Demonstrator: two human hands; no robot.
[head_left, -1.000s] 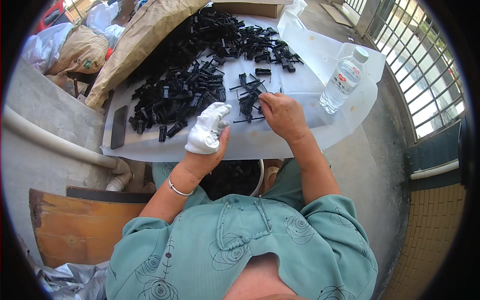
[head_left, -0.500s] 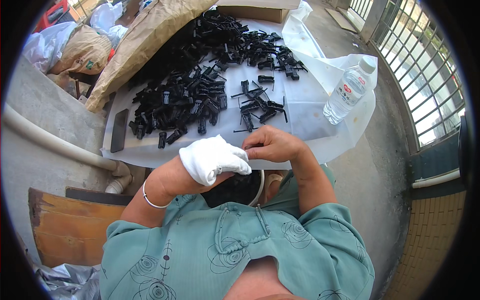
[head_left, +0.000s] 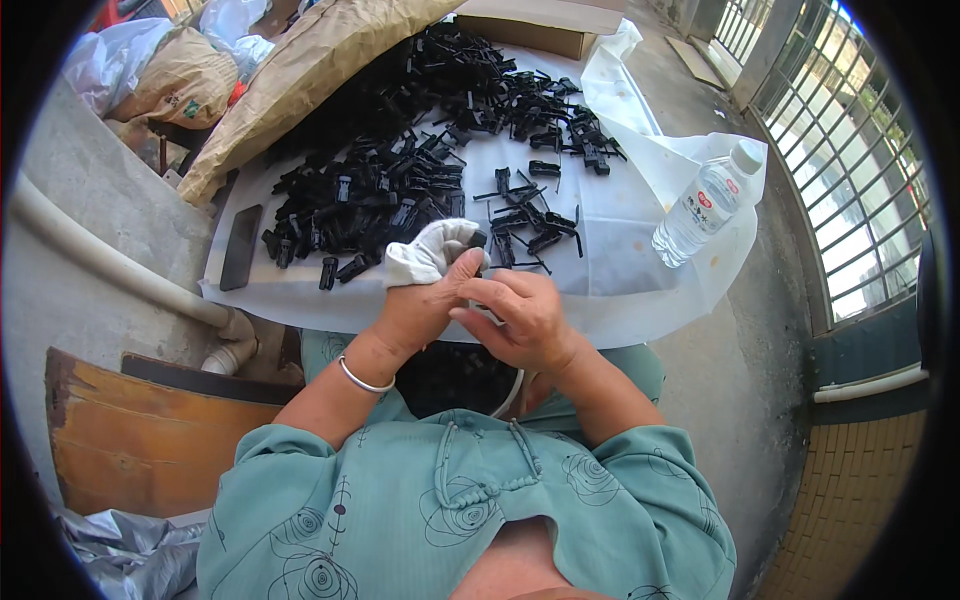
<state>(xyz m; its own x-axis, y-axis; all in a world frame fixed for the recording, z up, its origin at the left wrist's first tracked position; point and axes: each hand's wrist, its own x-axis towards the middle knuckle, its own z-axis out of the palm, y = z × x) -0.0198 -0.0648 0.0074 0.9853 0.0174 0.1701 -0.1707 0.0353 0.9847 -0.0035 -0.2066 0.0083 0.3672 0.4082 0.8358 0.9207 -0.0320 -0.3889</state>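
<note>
Above the table's near edge, my left hand (head_left: 428, 285) grips a small black plastic part (head_left: 478, 240). A white cloth glove (head_left: 425, 255) covers part of this hand, while its thumb is bare. My bare right hand (head_left: 525, 318) meets it from the right, with thumb and forefinger bent against the same part; most of the part is hidden between the fingers. Similar black plastic parts (head_left: 390, 195) lie heaped across the white-covered table (head_left: 610, 260), and a smaller loose group (head_left: 530, 218) sits just beyond my hands. Below them, a round bucket (head_left: 508, 395) holds a dark mass.
A clear water bottle (head_left: 705, 205) stands at the table's right side. At the left edge lies a dark flat phone-like object (head_left: 240, 248). Brown paper (head_left: 300, 85) borders the heap, and a cardboard box (head_left: 535, 32) is behind. A pipe (head_left: 120, 265) runs along the left wall.
Both hands have risen and moved farther over the table edge. My left hand has turned thumb-up, so a black part now shows at its fingertips. The view has shifted slightly.
</note>
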